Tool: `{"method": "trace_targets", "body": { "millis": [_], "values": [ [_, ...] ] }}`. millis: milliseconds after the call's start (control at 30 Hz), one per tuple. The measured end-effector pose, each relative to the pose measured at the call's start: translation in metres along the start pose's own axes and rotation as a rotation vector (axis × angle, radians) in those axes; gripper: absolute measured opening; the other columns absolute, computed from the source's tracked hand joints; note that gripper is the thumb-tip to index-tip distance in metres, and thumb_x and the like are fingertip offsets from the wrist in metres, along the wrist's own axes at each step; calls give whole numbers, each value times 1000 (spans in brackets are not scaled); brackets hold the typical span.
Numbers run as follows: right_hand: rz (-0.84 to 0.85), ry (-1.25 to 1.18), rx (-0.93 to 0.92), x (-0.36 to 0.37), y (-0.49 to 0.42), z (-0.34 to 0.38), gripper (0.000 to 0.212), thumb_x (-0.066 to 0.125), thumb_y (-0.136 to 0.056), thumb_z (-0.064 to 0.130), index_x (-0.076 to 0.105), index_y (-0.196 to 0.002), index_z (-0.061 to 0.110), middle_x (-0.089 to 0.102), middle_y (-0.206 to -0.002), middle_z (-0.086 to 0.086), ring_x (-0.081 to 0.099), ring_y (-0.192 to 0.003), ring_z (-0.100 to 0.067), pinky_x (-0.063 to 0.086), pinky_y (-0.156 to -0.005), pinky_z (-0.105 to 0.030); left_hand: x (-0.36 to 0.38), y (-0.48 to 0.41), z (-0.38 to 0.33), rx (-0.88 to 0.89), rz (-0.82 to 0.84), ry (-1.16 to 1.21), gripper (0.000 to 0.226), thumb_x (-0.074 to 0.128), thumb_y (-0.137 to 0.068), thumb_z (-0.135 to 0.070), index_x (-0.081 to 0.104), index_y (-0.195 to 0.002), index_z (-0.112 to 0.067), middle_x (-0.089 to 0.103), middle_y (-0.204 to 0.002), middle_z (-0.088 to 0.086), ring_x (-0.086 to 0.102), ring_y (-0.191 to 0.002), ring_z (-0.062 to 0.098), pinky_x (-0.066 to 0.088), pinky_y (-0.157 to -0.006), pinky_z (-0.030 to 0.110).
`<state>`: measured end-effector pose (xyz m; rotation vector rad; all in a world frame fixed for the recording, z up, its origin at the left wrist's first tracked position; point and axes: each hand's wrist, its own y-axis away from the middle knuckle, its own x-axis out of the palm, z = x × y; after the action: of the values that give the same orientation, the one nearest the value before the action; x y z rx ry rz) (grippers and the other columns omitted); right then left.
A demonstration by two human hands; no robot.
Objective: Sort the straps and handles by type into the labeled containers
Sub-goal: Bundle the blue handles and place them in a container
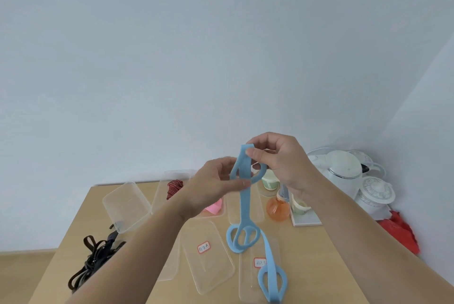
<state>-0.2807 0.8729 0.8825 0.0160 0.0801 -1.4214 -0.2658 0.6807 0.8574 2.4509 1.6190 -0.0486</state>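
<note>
Strap pile (95, 259): lower left, on the surface (302, 249).
Labelled containers (211, 269): lower centre, side by side.
Kettle (344, 171): right, behind the lidded cup (375, 195).
Tray (307, 221): centre right, carrying a paper cup (299, 205).

Wall: I see a plain pale wall (172, 58), evenly lit.
Table: light wooden table (81, 215).
Floor: tan floor (19, 269), lower left.

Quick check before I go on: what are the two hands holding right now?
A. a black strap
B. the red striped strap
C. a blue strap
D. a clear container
C: the left hand and right hand both pinch the upper end of the blue strap, whose looped lower end hangs free below them.
</note>
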Motion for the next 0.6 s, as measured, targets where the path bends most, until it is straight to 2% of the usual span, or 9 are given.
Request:
{"method": "trace_targets", "body": {
  "millis": [67, 133, 200, 300, 400, 500, 600],
  "values": [
    [-17, 27, -7, -3, -4, -3, 6, 74, -90, 7, 76, -94, 11, 75, -84, -6, 67, -76, -17, 58, -79, -35, 3, -1, 11, -41, 58, -97, 24, 73, -92, -9, 72, -116, -9, 78, -110, 4, 73, -106, 18, 56, -98, 33],
    [-33, 86, -39, -3, -6, -6, 7, 76, -89, 10, 76, -91, 17, 75, -84, 0, 65, -77, -13, 55, -81, -35, 9, -2, 19, -70, -11, -15, 20, 70, -96, -13, 73, -113, -4, 78, -107, 9, 74, -103, 23, 59, -95, 39],
    [-41, 159, -88, -2, -6, -9, 9, 76, -89, 10, 75, -90, 19, 74, -84, 9, 66, -80, -6, 54, -81, -30, 13, -4, 22, -114, -93, 74, 22, 69, -97, -18, 74, -110, -1, 78, -103, 14, 76, -96, 28, 62, -87, 44],
    [-46, 296, -162, 1, -4, -13, 17, 76, -88, 13, 73, -88, 30, 71, -89, 21, 65, -86, -4, 52, -84, -28, 15, -8, 23, -180, -149, 176, 25, 70, -96, -19, 74, -108, 2, 77, -102, 18, 76, -89, 30, 63, -78, 40],
    [-57, 383, -257, 4, 1, -19, 27, 76, -88, 14, 69, -86, 40, 66, -94, 31, 57, -90, -3, 43, -80, -19, 13, -12, 24, -256, -192, 262, 31, 71, -95, -27, 75, -108, 2, 78, -103, 17, 75, -93, 29, 62, -78, 35],
    [-87, 412, -416, 8, 6, -30, 26, 77, -86, 9, 72, -91, 34, 69, -94, 21, 56, -89, -10, 38, -73, -13, 12, -15, 29, -289, -169, 256, 37, 69, -95, -36, 76, -107, -1, 78, -104, 14, 75, -99, 32, 62, -84, 38],
    [-104, 435, -515, 11, 7, -43, 21, 76, -83, 1, 74, -94, 19, 70, -94, 11, 58, -87, -10, 39, -74, -11, 15, -19, 35, -275, -207, 198, 45, 65, -97, -42, 77, -102, 1, 79, -95, 13, 77, -90, 27, 62, -79, 33]
  ]
}}
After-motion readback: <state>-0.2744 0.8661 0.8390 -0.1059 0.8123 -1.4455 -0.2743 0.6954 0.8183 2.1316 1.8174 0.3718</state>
